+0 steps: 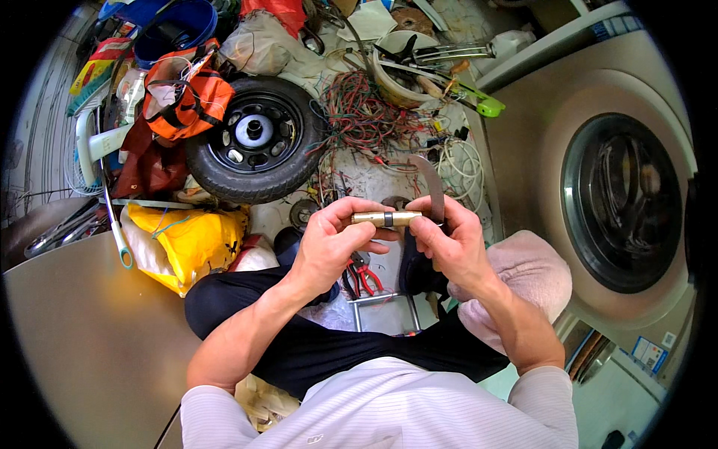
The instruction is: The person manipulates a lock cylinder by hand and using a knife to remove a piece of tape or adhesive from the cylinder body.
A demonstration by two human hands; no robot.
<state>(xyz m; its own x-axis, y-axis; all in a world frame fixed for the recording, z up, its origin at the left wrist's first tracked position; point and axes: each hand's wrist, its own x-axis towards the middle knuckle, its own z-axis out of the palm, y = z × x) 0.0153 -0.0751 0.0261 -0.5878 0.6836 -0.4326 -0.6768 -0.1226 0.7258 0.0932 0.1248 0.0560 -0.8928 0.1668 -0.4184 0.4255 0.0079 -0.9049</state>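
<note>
A short brass-coloured cylinder [366, 218] with a dark band round its middle lies level between my two hands, in front of my lap. My left hand [336, 232] pinches its left end between thumb and fingers. At the right end, the thumb and fingers of my right hand [452, 238] close on it. A curved, dark grey metal blade [431, 183] also rises from my right hand, its tip bending left. Where the blade is gripped is hidden by the fingers. Below my hands, red-handled pliers [366, 278] lie by a metal frame [380, 298] between my legs.
A black-rimmed spare wheel [256, 138] lies ahead on the left, with an orange bag [187, 91] against it. Tangled red and green wires [366, 112] spread beside a tool bucket [407, 82]. A yellow bag [196, 243] sits left; a washing machine [550, 187] stands right.
</note>
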